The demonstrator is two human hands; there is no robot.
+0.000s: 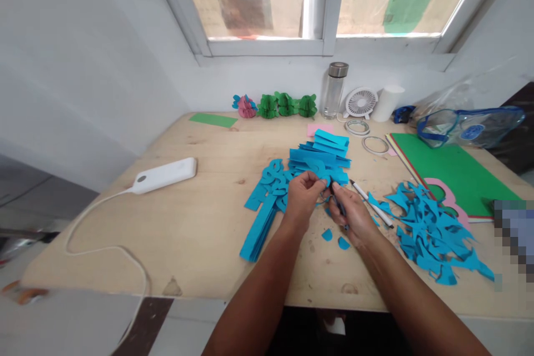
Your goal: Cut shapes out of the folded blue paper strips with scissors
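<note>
My left hand (303,193) pinches a blue paper cut-out (322,178) between thumb and fingers. Close against it, my right hand (351,212) is closed around dark-handled scissors (340,208), mostly hidden by the fingers, with the tip at the paper. Behind the hands lies a stack of folded blue paper strips (311,157). Left of them are curved blue cut-outs (274,178) and a long folded blue strip (259,233). Two small blue half-discs (344,243) rest below my hands. A white marker (377,208) lies just right of my right hand.
Blue paper scraps (429,228) are heaped at the right, by a green paper sheet (454,172) and pink cut-out. Tape rolls (375,145), a fan (361,103), a glass bottle (334,92) and green paper ornaments (286,104) line the back. A corded white power bank (164,175) lies left.
</note>
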